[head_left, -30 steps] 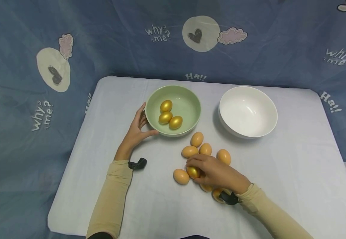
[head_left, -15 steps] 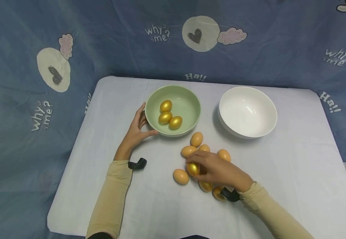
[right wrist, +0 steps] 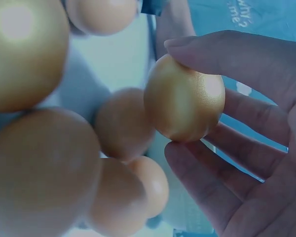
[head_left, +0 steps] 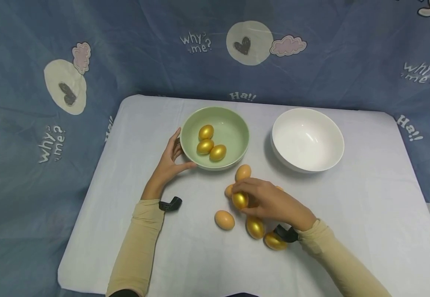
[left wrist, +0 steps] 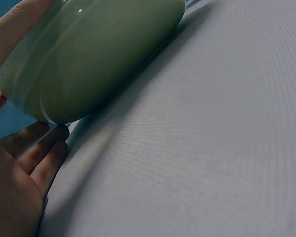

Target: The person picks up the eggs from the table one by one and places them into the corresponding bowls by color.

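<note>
My right hand point(head_left: 274, 202) pinches a golden egg point(right wrist: 182, 101) between thumb and fingertips, raised over the loose eggs. Two more golden eggs lie below that hand: one golden egg point(head_left: 255, 227) just under the thumb and another point(head_left: 275, 241) by the wrist. Around the side of a light green bowl point(head_left: 234, 134), my left hand point(head_left: 167, 165) spreads its thumb and curved fingers, holding it from the left. Inside the bowl rest three golden eggs point(head_left: 205, 146). Brown eggs point(head_left: 243, 172) lie on the table, some partly hidden behind my right hand.
A white bowl point(head_left: 308, 140) stands at the back right of the white-covered table point(head_left: 378, 198). One brown egg point(head_left: 224, 220) sits apart, left of the others. A blue printed cloth point(head_left: 163, 62) hangs behind the table.
The right hand has lifted the golden egg and shifted slightly away from the body, uncovering the two golden eggs below it. My left hand has stayed at the green bowl.
</note>
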Available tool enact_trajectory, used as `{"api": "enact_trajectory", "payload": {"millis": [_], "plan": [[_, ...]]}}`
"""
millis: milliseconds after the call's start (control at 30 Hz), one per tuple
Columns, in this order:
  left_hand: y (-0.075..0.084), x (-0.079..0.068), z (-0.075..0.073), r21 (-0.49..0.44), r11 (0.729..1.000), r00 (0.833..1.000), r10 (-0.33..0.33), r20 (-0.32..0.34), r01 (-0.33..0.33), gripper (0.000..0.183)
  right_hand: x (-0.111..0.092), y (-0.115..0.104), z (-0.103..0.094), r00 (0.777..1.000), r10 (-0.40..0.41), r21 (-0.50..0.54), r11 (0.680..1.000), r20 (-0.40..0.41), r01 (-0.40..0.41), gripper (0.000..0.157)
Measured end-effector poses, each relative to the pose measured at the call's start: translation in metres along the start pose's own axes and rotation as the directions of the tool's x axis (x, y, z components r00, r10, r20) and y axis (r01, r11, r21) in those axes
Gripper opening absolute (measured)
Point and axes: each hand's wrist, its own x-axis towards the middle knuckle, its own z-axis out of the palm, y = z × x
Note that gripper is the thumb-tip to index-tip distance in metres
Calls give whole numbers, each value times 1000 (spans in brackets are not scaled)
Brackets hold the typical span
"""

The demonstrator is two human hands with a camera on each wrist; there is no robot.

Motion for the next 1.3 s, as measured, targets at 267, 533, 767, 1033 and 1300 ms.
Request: {"api": "enact_trajectory", "payload": {"millis": [267,533,767,1033,1300], "plan": [[1,-1,0,9,1000,1000,-7,-3,7,121,12,0,-12,999,-10,17,1000,-48,11,48],[1,-1,0,-4,1000,1000,-20,-1,20,125,27,2,-23,998,-7,108,994,-54,13,46],[-1,-2,0,6,1000,1000,-11,-1,11,122,43,8,-34,993,-58,101,993,-98,68,46],[0,-2,0,4,1000,1000,-10,1,10,121,65,11,-49,994,-47,93,994,-98,56,48],[2,-1,0,8,1000,1000,-12,1,12,120,92,17,-64,994,-33,76,996,-104,41,46]]}}
